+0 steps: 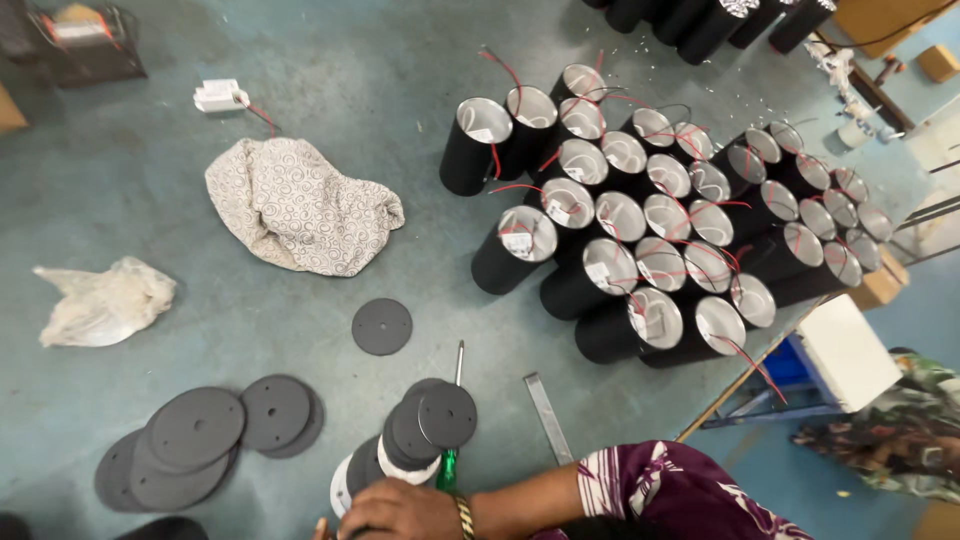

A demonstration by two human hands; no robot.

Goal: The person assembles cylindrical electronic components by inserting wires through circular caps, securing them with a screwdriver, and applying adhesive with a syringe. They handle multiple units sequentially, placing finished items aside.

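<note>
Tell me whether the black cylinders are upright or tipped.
Upright: the black cylinders stand on end on the floor, open tops facing the camera, pale linings showing.

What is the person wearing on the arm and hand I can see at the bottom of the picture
Only one hand and its forearm show, and which side it is cannot be told. A gold-coloured bracelet circles the wrist. Higher up, the arm wears a short sleeve in dark purple with a white pattern. No glove is worn.

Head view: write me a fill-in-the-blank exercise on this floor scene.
1. The black cylinders stand with red ____ poking out of their tops.
2. The grey discs each have a small ____ at the centre.
3. The hand wears a ____ at the wrist.
4. The patterned cloth lies on the ____.

Missing: wires; hole; bracelet; floor
</note>
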